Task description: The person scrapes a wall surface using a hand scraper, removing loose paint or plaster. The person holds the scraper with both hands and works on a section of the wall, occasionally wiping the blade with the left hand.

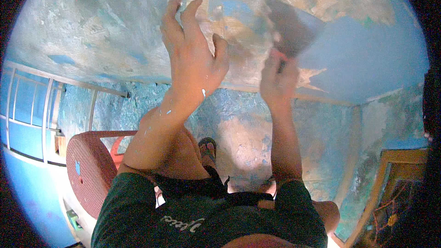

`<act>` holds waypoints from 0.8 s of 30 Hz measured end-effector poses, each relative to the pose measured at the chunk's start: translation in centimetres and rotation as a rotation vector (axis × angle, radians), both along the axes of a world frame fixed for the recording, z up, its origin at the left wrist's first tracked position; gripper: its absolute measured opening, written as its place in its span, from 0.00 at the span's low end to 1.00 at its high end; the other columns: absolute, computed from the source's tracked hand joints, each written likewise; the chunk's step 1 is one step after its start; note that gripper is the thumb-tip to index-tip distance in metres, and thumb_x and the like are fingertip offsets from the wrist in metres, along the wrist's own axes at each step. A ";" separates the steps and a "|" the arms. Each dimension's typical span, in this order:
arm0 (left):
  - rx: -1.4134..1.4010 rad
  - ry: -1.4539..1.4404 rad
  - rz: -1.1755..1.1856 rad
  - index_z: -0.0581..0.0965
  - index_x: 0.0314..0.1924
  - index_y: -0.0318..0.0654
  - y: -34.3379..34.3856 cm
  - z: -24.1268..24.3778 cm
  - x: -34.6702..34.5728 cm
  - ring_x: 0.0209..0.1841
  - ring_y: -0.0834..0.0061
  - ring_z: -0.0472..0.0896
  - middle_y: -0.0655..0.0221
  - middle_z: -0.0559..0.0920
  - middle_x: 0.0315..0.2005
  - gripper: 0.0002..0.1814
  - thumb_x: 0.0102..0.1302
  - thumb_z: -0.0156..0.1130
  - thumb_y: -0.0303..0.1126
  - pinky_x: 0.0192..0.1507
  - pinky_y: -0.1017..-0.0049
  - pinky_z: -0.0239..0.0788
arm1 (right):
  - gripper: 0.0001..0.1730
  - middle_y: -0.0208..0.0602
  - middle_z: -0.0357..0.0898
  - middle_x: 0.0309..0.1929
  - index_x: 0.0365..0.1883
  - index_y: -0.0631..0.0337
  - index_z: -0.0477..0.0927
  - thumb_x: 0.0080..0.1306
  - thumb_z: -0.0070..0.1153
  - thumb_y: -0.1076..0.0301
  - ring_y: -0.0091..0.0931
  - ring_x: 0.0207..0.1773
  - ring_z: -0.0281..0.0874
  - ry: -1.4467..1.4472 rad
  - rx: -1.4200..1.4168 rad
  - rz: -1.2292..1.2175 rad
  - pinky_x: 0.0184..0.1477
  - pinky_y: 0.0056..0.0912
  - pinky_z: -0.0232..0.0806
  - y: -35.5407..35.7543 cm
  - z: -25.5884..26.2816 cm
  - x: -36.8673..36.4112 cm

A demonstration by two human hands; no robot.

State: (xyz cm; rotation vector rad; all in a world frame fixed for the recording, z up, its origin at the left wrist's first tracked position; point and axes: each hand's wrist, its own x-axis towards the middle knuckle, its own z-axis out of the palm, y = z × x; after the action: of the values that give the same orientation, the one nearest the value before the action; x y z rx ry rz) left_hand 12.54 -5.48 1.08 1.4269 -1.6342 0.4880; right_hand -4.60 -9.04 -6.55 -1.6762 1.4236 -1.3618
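Observation:
My right hand [279, 75] grips the handle of a broad-bladed scraper [293, 29], motion-blurred, with a bit of red showing at its grip. The blade is over a wall [237, 27] of patchy grey, tan and blue, beside a smoother blue area [358, 51]. To the left, my left hand [194, 51] is raised with its fingers apart and nothing in them. Its fingertips are close to the wall; whether they touch it I cannot tell. Flecks of pale paint dot that hand and forearm.
A reddish plastic chair [91, 172] stands at my left. Beyond it is a white metal frame [46, 120] against blue. My sandalled foot [207, 144] shows below my arms. A wood-framed opening [387, 179] holding dark clutter lies at lower right.

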 end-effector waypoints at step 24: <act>0.287 -0.153 0.069 0.48 0.73 0.23 0.4 -0.9 0.0 0.73 0.31 0.50 0.35 0.42 0.74 0.55 0.55 0.71 0.36 0.69 0.36 0.47 | 0.16 0.55 0.82 0.30 0.38 0.66 0.80 0.74 0.52 0.60 0.49 0.32 0.82 0.235 -0.255 0.140 0.36 0.47 0.72 -1.6 -2.7 -0.2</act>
State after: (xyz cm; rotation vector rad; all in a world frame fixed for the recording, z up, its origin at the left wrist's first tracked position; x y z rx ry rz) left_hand 12.58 -5.05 0.22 1.6964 -1.8380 0.4228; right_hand -4.84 -10.65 -9.22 -2.1184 1.2673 -1.3479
